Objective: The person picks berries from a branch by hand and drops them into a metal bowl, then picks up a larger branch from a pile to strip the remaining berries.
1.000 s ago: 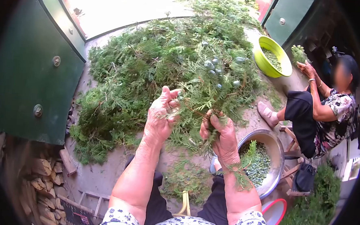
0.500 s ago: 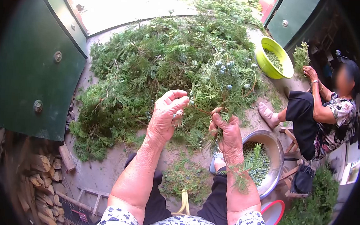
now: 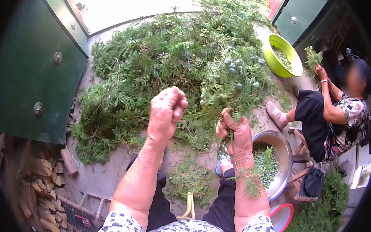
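Observation:
My right hand (image 3: 238,133) is closed around the stems of a green sprig with blue-green berries (image 3: 234,68), which spreads up over the heap. To its left, my left hand (image 3: 167,111) is raised with its fingers curled in; whatever they may hold is hidden. Beneath both hands lies a large heap of green branches (image 3: 141,71). A metal basin (image 3: 287,163) with many berries stands beside my right forearm, and a thin green twig (image 3: 251,180) hangs across that forearm.
At the right a seated co-worker (image 3: 336,111) holds a sprig near a yellow-green basin (image 3: 296,65) of berries. A red-rimmed bowl (image 3: 290,214) is at the lower right. Split firewood (image 3: 42,167) lies lower left, beside a green door (image 3: 33,66).
My left hand has moved slightly up and away from the sprig, its fingers now curled tighter. My right hand has turned a little with the sprig. The co-worker's sprig has shifted and tilted.

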A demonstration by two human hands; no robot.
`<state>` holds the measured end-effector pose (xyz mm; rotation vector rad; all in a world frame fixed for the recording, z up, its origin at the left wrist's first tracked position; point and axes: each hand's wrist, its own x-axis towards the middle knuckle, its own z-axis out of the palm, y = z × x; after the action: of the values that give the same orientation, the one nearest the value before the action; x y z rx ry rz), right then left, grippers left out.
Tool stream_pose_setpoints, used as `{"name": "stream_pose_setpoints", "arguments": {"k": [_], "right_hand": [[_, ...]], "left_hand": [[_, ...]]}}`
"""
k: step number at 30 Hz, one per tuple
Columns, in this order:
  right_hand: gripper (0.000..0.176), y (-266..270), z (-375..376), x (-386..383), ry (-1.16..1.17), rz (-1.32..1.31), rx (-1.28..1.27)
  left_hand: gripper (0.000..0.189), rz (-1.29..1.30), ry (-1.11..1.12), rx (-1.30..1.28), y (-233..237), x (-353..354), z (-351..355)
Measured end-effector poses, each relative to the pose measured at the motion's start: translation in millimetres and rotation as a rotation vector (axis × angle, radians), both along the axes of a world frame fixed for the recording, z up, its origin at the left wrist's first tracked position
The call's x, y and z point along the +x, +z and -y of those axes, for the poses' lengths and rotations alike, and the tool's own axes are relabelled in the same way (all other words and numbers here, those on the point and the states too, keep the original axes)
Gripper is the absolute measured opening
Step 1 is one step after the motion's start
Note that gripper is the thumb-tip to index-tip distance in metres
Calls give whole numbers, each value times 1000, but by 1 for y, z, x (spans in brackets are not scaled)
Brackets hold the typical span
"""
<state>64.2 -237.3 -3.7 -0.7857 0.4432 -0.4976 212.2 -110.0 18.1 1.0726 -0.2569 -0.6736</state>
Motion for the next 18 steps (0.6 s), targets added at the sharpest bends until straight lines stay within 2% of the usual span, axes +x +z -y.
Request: {"name": "stream_pose_setpoints", "arguments": {"k": [2,3,6,9,13,18], "right_hand": [[14,4,0,0,9,69,46],[14,3,1,0,10,70,45],[12,0,4,1,46,163,130],[12,-2,5,2,46,177,192],[12,-4,2,1,69,128,204],[12,-6,-2,4,86,95,188]], "left_hand": [[17,-190,7,-149,-11,15,-5],[17,-189,7,-150,-10,15,-4],[17,-426,-16,-160,-8,7,1],[22,-415,-118,-144,-6,4,9],[22,-271,-161,-137,-5,-8,14],[22,-241,-195,-67,-4,-12,16]]}}
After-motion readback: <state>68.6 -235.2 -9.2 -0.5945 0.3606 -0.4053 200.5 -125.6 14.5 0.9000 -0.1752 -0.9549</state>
